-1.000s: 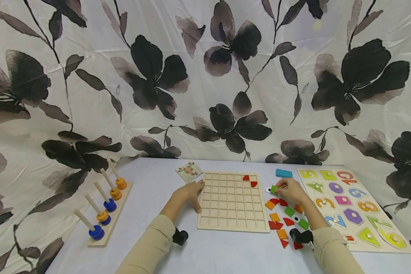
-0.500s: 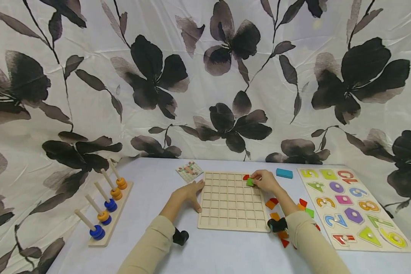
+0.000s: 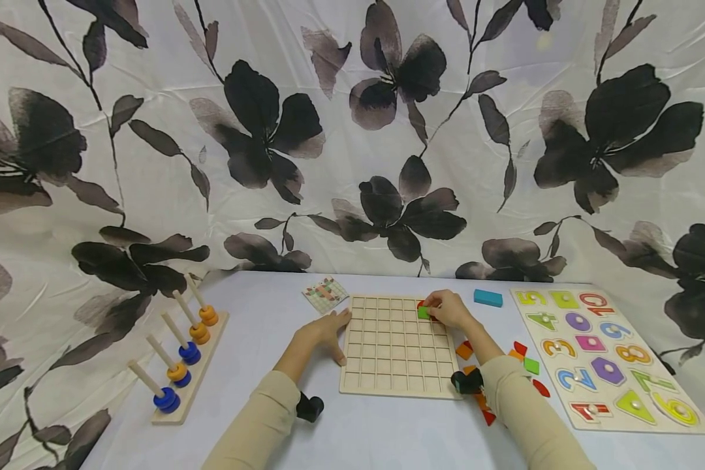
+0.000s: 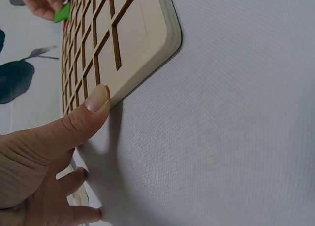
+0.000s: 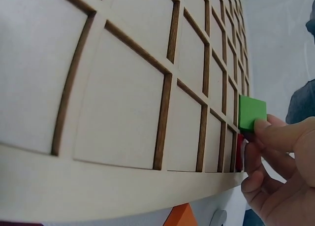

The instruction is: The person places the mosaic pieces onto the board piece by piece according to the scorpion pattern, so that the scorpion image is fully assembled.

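Note:
My right hand pinches a green square tile between thumb and fingers. It holds the tile over the upper right of a wooden grid board. In the right wrist view, the green tile is at the grid dividers, beside a red piece lying in a cell. The fingers partly hide the red pieces there. At the board's left side is my left hand, fingers spread; in the left wrist view its thumb touches the board's edge.
Loose orange, green and red tiles lie right of the board, partly behind the right forearm. A patterned card, a blue block, a number puzzle and a peg stacker stand around.
My right hand has carried the green tile left from the loose pile to the board's upper right, then slightly further left. My left hand has stayed at the board's edge.

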{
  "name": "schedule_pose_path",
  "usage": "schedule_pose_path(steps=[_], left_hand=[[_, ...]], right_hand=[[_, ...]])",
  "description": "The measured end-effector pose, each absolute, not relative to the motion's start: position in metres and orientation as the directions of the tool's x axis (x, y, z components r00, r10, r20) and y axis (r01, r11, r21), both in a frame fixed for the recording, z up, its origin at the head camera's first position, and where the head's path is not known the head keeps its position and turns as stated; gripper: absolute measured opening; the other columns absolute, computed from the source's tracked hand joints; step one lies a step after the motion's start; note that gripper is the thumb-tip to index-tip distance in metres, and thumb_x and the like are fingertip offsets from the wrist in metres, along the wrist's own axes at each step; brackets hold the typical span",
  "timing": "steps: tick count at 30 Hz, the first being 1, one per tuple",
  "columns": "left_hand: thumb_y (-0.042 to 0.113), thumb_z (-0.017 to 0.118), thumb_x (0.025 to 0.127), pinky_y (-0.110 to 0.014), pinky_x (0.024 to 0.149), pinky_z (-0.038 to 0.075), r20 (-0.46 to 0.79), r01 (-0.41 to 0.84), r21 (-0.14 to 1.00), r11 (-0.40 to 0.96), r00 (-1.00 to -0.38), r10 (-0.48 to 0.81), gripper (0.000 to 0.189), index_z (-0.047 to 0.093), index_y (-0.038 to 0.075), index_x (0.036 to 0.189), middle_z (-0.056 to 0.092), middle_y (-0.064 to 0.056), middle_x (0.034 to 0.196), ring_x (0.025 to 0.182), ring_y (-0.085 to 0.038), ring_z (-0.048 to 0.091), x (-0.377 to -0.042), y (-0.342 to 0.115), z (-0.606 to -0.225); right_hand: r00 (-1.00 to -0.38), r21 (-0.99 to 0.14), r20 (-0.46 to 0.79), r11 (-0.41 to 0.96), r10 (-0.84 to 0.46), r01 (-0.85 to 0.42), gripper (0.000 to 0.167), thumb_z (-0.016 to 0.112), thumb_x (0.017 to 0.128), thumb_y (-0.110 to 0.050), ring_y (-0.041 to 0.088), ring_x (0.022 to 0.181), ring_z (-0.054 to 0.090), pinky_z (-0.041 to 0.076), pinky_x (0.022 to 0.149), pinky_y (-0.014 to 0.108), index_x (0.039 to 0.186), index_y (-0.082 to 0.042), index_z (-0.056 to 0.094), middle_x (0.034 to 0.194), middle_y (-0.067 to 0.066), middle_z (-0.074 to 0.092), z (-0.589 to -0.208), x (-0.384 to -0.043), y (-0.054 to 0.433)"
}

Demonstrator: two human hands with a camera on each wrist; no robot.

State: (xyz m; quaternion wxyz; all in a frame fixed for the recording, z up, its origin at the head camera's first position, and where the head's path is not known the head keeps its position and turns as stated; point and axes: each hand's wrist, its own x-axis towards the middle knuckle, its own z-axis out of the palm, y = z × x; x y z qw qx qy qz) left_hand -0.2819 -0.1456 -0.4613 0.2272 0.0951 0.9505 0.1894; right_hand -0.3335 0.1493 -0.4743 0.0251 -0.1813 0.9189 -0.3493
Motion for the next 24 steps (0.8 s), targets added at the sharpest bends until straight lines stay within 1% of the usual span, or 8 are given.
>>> schedule_pose_path(steps=[4, 8, 14, 19, 24], left_hand=[[0.025, 0.089, 0.057, -0.058, 0.110, 0.022, -0.393, 0.094, 0.405, 0.909, -0.880, 0.266, 0.111, 0.028, 0.010, 0.149, 0.018, -0.018, 0.155, 0.140, -0.041, 0.017, -0.2822, -0.1454, -0.4612], [0.025, 0.089, 0.058, -0.057, 0.111, 0.022, -0.394, 0.097, 0.403, 0.910, -0.879, 0.268, 0.111, 0.028, 0.010, 0.149, 0.018, -0.017, 0.155, 0.140, -0.041, 0.018, -0.2831, -0.1456, -0.4616], [0.024, 0.089, 0.058, -0.057, 0.111, 0.021, -0.400, 0.092, 0.404, 0.910, -0.877, 0.267, 0.112, 0.026, 0.010, 0.149, 0.018, -0.019, 0.154, 0.140, -0.041, 0.018, -0.2834, -0.1448, -0.4618], [0.023, 0.089, 0.057, -0.057, 0.111, 0.021, -0.398, 0.085, 0.413, 0.907, -0.879, 0.264, 0.111, 0.027, 0.011, 0.149, 0.018, -0.017, 0.155, 0.140, -0.040, 0.018, -0.2822, -0.1446, -0.4605], [0.022, 0.089, 0.057, -0.057, 0.111, 0.021, -0.391, 0.087, 0.420, 0.903, -0.881, 0.267, 0.111, 0.027, 0.010, 0.149, 0.019, -0.016, 0.155, 0.141, -0.039, 0.018, -0.2816, -0.1453, -0.4603]], right_hand=[[-0.933, -0.653, 0.071, 0.691, -0.352, -0.311, 0.007, 0.064, 0.084, -0.001, 0.020, 0.072, 0.057, 0.048, 0.062, 0.031, 0.088, 0.003, 0.068, 0.082, 0.010, 0.066, -0.4753, -0.3342, 0.1489], [-0.938, -0.664, 0.062, 0.688, -0.340, -0.293, 0.007, 0.067, 0.082, -0.002, 0.019, 0.070, 0.059, 0.049, 0.062, 0.029, 0.087, 0.003, 0.069, 0.080, 0.009, 0.066, -0.4776, -0.3348, 0.1481], [-0.949, -0.667, 0.033, 0.701, -0.313, -0.254, 0.012, 0.070, 0.081, -0.003, 0.020, 0.071, 0.060, 0.051, 0.061, 0.031, 0.090, 0.003, 0.070, 0.083, 0.011, 0.068, -0.4773, -0.3328, 0.1468], [-0.936, -0.635, 0.052, 0.712, -0.348, -0.300, 0.018, 0.070, 0.081, -0.003, 0.025, 0.078, 0.062, 0.054, 0.068, 0.035, 0.095, 0.006, 0.071, 0.090, 0.017, 0.069, -0.4772, -0.3308, 0.1445], [-0.916, -0.578, 0.069, 0.733, -0.395, -0.360, 0.015, 0.069, 0.082, -0.002, 0.029, 0.086, 0.062, 0.055, 0.074, 0.038, 0.093, 0.006, 0.072, 0.091, 0.016, 0.067, -0.4790, -0.3276, 0.1433]])
